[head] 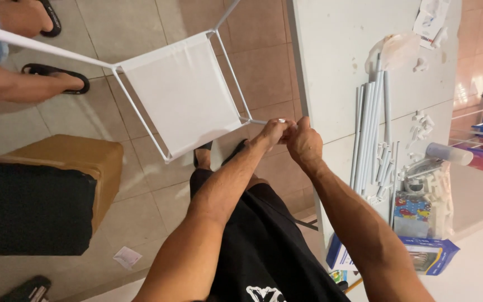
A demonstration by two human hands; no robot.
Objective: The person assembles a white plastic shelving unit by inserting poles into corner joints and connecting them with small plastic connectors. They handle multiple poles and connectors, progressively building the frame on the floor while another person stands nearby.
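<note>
A white metal-tube frame with a white fabric panel (pixel 183 92) hangs over the tiled floor in front of me. Both my hands meet at its near right corner, by the table edge. My left hand (pixel 272 133) is closed around the end of a thin white tube (pixel 259 121) that juts from that corner. My right hand (pixel 304 142) presses against the left one and grips the same tube end. What sits between the fingers is hidden. A long white tube (pixel 46 49) runs from the frame's far corner up to the top left.
A white table (pixel 336 67) on the right carries a bundle of white tubes (pixel 369 128), small white plastic connectors (pixel 422 127), a plastic bag and a blue box (pixel 429 254). Another person's sandalled feet (pixel 57 78) stand at top left. A brown cardboard box (pixel 79 162) sits left.
</note>
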